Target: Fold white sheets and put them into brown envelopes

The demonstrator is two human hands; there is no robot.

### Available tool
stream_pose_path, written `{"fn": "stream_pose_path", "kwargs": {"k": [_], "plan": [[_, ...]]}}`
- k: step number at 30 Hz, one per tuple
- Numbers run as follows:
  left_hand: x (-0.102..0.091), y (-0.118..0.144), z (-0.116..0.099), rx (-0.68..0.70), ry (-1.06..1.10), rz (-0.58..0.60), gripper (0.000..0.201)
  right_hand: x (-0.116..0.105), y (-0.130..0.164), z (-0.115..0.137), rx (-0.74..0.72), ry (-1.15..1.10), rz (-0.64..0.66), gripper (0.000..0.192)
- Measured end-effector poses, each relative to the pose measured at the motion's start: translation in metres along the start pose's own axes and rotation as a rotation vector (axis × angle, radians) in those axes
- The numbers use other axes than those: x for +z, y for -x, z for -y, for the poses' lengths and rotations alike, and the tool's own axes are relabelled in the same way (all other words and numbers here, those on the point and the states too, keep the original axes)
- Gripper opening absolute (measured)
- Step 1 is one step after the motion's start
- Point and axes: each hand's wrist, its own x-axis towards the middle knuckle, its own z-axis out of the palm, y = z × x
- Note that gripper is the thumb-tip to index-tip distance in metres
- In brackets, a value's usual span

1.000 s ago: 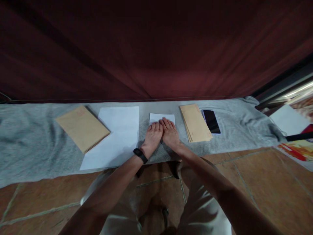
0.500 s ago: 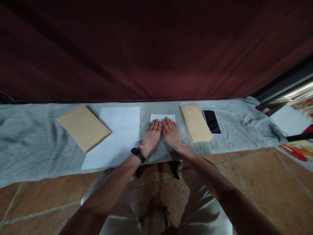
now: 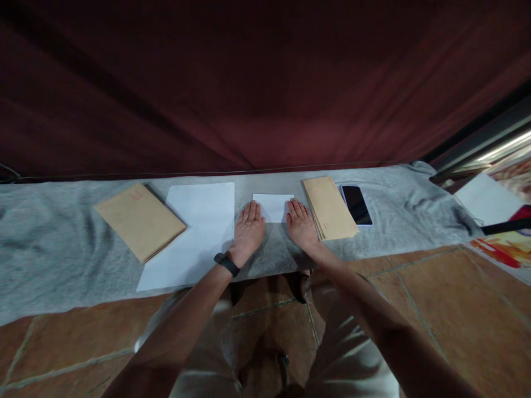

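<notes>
A small folded white paper (image 3: 274, 208) lies flat on the grey cloth between my hands. My left hand (image 3: 250, 228) rests palm down, fingers stretched out, over the paper's left end. Over its right end lies my right hand (image 3: 301, 222), also flat with straight fingers. Left of my left hand are large white sheets (image 3: 203, 221), partly under a stack of brown envelopes (image 3: 141, 221). Close to my right hand is a second stack of narrower brown envelopes (image 3: 331, 207). A dark-screened phone (image 3: 357, 204) touches or nearly touches that stack's right side.
The grey cloth (image 3: 406, 213) covers a long, narrow bench-like surface. A dark red curtain (image 3: 265, 110) hangs behind it. Tiled floor (image 3: 431, 293) is below, with my legs under my arms. At the far right are a white sheet (image 3: 489, 199) and a colourful print (image 3: 506, 251).
My hands have slid apart along the folded paper, left hand to the left and right hand to the right, uncovering its middle. The view has shifted slightly.
</notes>
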Motion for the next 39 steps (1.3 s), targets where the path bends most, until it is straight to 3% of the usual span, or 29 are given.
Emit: {"fn": "stream_pose_path", "kwargs": {"k": [7,15,32,36,39], "plan": [[0.002,-0.001,0.005,0.039,0.037,-0.020,0.056,-0.009,0.001,-0.003,-0.008,-0.015,-0.016,0.054],[0.008,-0.006,0.012,0.112,0.066,-0.026,0.055,0.000,-0.003,0.037,-0.239,-0.127,0.056,0.052],[0.004,-0.011,0.013,0.078,0.054,0.015,0.057,0.012,0.007,0.028,0.008,-0.033,-0.007,0.053],[-0.004,-0.010,0.004,0.039,0.041,0.036,0.057,0.010,0.005,0.029,0.024,-0.032,0.011,0.052],[-0.010,-0.010,-0.008,0.097,0.053,0.047,0.057,0.008,0.005,0.031,0.055,-0.026,0.017,0.051]]}}
